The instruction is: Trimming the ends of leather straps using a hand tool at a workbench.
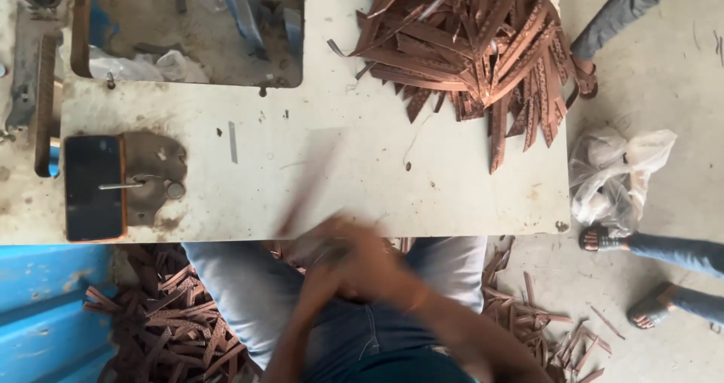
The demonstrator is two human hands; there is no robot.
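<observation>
My two hands meet at the table's front edge, above my lap, and both are heavily motion-blurred. My left hand (pixel 320 273) and my right hand (pixel 381 262) are pressed close together. A long brown strip (pixel 305 194), smeared by blur, slants up from them over the white table (pixel 392 179); it seems to be held on the left-hand side. The right hand's grip is not clear. A big heap of brown patterned strips (pixel 471 43) lies on the table's far right part, well away from both hands.
A dark phone (pixel 94 187) lies on the table's left end beside a stained patch with a metal pin. A rectangular cut-out (pixel 188 36) opens at the back left. More strips (pixel 177 323) litter the floor. A plastic bag (pixel 618 175) and other people's sandalled feet (pixel 648 307) are at the right.
</observation>
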